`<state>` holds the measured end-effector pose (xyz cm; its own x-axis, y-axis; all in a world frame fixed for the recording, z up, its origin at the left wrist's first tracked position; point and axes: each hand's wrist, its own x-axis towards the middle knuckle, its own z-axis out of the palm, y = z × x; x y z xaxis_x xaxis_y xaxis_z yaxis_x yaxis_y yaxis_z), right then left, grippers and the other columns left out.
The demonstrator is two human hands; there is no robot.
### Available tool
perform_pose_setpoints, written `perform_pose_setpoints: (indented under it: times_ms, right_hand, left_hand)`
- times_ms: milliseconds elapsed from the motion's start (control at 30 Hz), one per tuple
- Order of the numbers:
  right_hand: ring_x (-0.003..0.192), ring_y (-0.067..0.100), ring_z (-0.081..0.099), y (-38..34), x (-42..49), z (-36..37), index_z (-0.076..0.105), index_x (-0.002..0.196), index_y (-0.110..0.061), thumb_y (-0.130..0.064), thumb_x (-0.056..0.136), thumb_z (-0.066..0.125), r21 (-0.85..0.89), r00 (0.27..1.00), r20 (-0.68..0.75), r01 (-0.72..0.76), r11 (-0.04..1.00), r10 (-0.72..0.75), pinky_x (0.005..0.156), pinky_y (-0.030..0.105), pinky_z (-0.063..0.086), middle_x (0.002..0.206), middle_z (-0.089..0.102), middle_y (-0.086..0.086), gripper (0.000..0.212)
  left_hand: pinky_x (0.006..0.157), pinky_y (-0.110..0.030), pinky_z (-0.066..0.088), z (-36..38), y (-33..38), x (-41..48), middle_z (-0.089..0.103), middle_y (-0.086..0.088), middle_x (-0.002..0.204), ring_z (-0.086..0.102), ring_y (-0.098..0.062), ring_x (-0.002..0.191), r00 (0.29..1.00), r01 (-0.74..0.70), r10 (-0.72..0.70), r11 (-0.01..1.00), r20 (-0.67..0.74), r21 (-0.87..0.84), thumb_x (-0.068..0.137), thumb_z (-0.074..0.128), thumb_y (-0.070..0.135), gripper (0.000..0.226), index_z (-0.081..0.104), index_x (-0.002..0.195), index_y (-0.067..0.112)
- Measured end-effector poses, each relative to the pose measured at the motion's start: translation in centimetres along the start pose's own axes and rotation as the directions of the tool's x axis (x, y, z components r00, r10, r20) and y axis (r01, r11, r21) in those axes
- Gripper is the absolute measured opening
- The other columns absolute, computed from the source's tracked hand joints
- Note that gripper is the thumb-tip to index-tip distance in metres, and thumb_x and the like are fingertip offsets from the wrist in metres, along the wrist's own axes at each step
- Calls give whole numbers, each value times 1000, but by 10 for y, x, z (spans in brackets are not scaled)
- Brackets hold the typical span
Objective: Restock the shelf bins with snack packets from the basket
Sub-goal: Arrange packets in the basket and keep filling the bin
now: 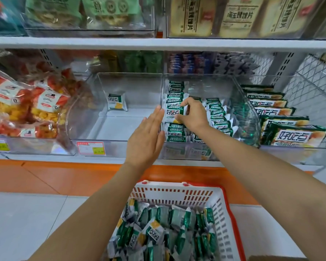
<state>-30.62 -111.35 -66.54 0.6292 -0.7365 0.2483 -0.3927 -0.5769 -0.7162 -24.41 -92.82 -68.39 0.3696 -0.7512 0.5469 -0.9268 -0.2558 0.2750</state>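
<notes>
On the middle shelf, two clear bins were set side by side. The right bin was filled with rows of green-and-white packets stood on edge; the left bin held a lone packet near its back wall. The right hand was reached into the right bin, where a packet of the leftmost row was pinched between thumb and curled fingers. The left hand was held flat and released, fingers straight and together, just beside the wall between the two bins; whether that wall was touched could not be told. Nothing was grasped by it. Below the shelf, a white basket with a red rim was seen between the forearms, heaped with loose packets of the same kind. Larger green packs were stacked to the right of the bins, and bags of orange snacks to the left. A red-bordered price label was fixed to the front of the left bin.
</notes>
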Motion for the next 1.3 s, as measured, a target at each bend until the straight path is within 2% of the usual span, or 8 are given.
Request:
perform_pose_setpoints:
  times_ms: [400, 533, 633, 733, 867, 1000, 1100, 1300]
  right_hand:
    - [128, 25, 40, -20, -33, -38, 48, 130, -15, -22, 79, 79, -73, 999, 36, 28, 997, -25, 101, 32, 34, 135, 47, 9, 61]
    - [97, 18, 56, -36, -61, -46, 56, 117, -14, -20, 89, 69, 62, 995, -5, 98, 993, -98, 87, 33, 47, 113, 58, 6, 32]
    - [65, 26, 58, -52, -93, -40, 62, 105, -15, -14, 93, 60, 264, 981, 86, 148, 953, -176, 63, 37, 51, 84, 63, 11, 12]
    - [56, 19, 60, -58, -125, -18, 62, 96, -13, -17, 96, 59, 365, 955, 179, 158, 917, -236, 59, 33, 52, 76, 67, 13, 6]
    - [67, 22, 65, -41, -165, 33, 64, 90, -17, -20, 95, 59, 328, 924, 321, 100, 940, -210, 68, 38, 55, 75, 68, 5, 8]
    - [81, 16, 63, 0, -198, 91, 63, 92, -22, -21, 96, 59, 177, 844, 533, -44, 983, -58, 83, 44, 55, 86, 66, -3, 6]
    - [86, 16, 62, 31, -220, 123, 66, 99, -13, -20, 96, 59, 42, 782, 622, -94, 995, 47, 85, 41, 54, 91, 65, -3, 10]
    - [104, 16, 58, 79, -241, 165, 60, 120, -14, -16, 95, 60, -203, 659, 729, -49, 978, 184, 89, 28, 46, 123, 61, 3, 26]
  left_hand:
    - [124, -35, 6, -16, 8, -3, 5, 1, 165, 15, -17, 151, 980, 2, -25, 993, 197, 115, 105, 34, 36, 63, 6, 158, 18]
    - [122, -41, 16, -29, 12, -17, 27, -10, 160, 30, -26, 145, 983, 8, -35, 989, 179, 147, 103, 42, 28, 57, 25, 154, 11]
    - [99, -45, 42, -38, 9, -41, 57, -14, 129, 56, -33, 115, 998, -20, 10, 990, 67, 141, 93, 42, 21, 44, 53, 134, 6]
    - [77, -38, 37, -45, 3, -71, 57, -8, 106, 53, -28, 94, 999, -36, 33, 983, 21, 180, 86, 39, 21, 40, 61, 118, 10]
    - [73, -38, 37, -42, -21, -119, 56, -6, 101, 51, -27, 89, 992, 81, -102, 967, 77, 240, 82, 38, 25, 40, 62, 111, 12]
    - [91, -42, 40, -23, -52, -170, 53, -9, 128, 52, -32, 114, 810, 282, -413, 897, 416, 341, 95, 43, 30, 40, 52, 130, 14]
    - [116, -40, 23, -6, -69, -205, 19, -11, 160, 22, -29, 145, 614, 337, -557, 826, 559, 452, 101, 40, 38, 61, 21, 153, 11]
    - [122, -36, 18, 19, -93, -245, -16, -9, 163, -3, -25, 152, 611, 403, -590, 805, 527, 435, 104, 34, 41, 78, -17, 153, 7]
